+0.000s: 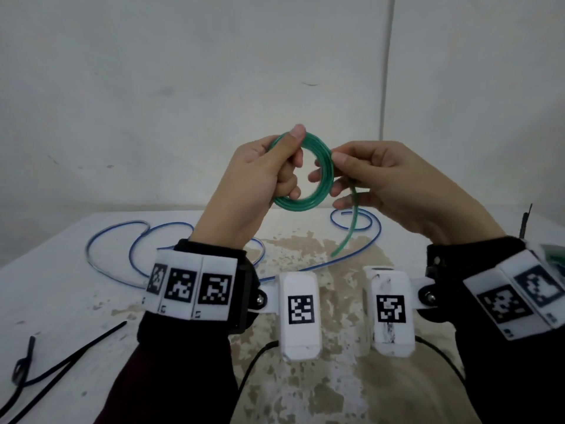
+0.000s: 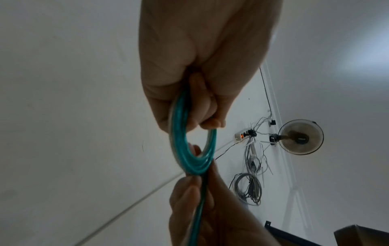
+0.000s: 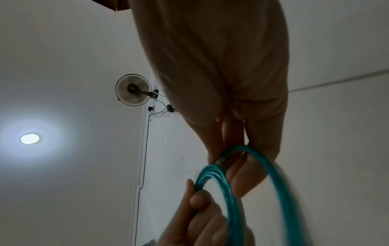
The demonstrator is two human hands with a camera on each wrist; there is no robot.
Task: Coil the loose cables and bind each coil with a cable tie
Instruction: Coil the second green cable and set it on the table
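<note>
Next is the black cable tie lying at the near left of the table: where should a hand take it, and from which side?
Pinch the black cable tie at its free, straight far tip, coming from above with the left hand. That end lies bare on the table; the near end crosses other black strands.

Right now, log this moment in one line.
left hand: grips green coil | right hand: pinches coil | tail hangs loose | blue cable: uncoiled on table
</note>
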